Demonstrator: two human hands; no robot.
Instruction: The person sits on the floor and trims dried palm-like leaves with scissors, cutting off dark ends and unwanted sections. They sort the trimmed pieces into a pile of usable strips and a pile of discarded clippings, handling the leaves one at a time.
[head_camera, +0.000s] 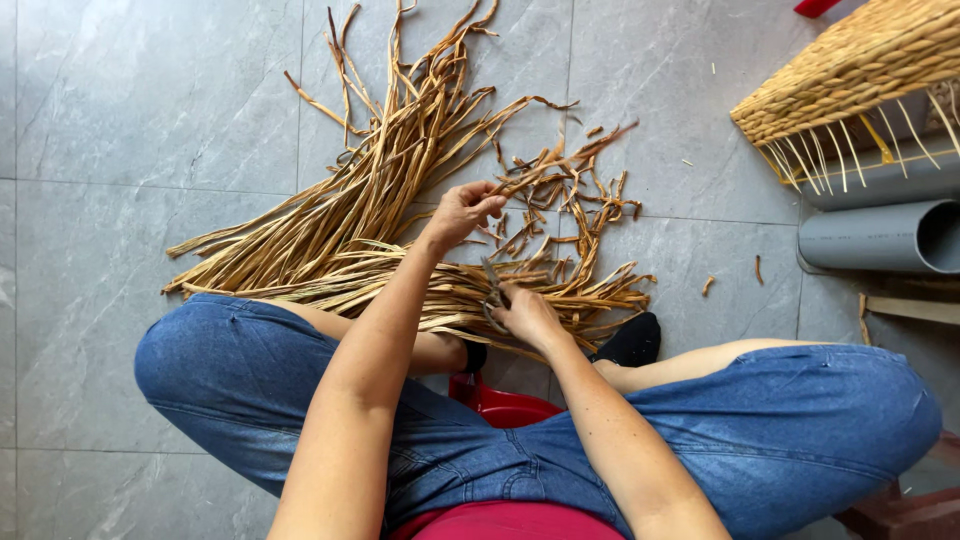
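- Your left hand (462, 212) pinches a dried reed strip (560, 160) above the reed pile (350, 220) on the floor (110, 120).
- Your right hand (525, 315) grips scissors (493, 290), fingers closed, over the pile's near edge.

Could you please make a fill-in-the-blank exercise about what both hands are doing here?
1. The right hand holds a pair of ____.
2. The left hand pinches a dried ____ strip.
3. The strips lie on a grey ____ floor.
4. The woven basket is at the upper ____.

Missing words: scissors; brown; tiled; right
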